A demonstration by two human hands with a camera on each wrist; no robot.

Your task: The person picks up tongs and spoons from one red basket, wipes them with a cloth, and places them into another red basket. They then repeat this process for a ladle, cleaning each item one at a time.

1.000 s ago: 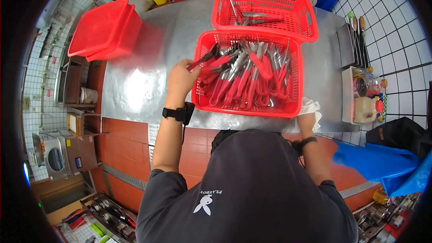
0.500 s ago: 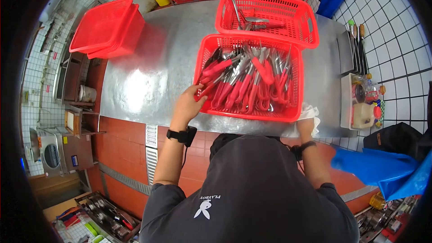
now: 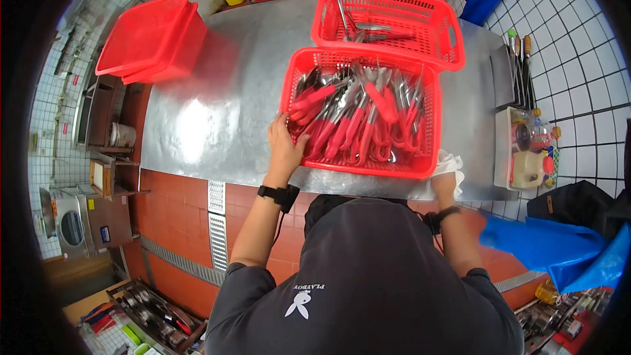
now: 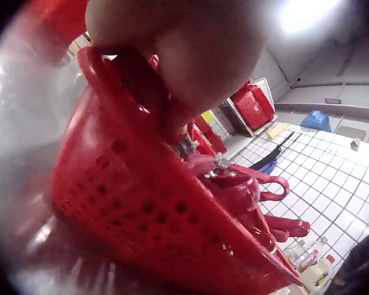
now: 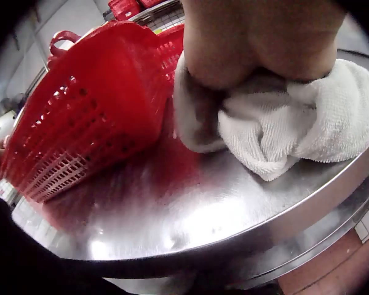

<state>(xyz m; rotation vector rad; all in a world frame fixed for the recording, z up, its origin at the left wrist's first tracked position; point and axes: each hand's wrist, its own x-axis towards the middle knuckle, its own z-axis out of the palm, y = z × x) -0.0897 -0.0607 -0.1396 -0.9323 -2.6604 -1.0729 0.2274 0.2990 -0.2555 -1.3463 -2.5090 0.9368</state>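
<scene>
A red plastic basket [image 3: 368, 169] full of red-handled tongs [image 3: 338, 135] and other metal utensils sits at the near edge of the steel table. My left hand [image 3: 285, 151] grips the rim at its near left corner, with fingers along the side and thumb over the inside. From below, the left wrist view shows that hand [image 4: 184, 49] over the basket wall [image 4: 129, 184]. Beside the basket's near right corner, my right hand [image 3: 445, 184] holds a bunched white cloth [image 3: 451, 162] on the table. In the right wrist view, the towelling [image 5: 277, 129] covers the fingers.
Behind the full basket, a second red basket [image 3: 453, 59] holds a few utensils. Stacked red tubs [image 3: 148, 39] stand at the table's far left. On the right, a white bin [image 3: 505, 148] of bottles lies along the tiled wall. The steel tabletop [image 3: 230, 92] spreads between them.
My left hand has put a red-handled utensil down among the tongs, then moved nearer me along the basket's left side to its rim. The right hand stays on the cloth.
</scene>
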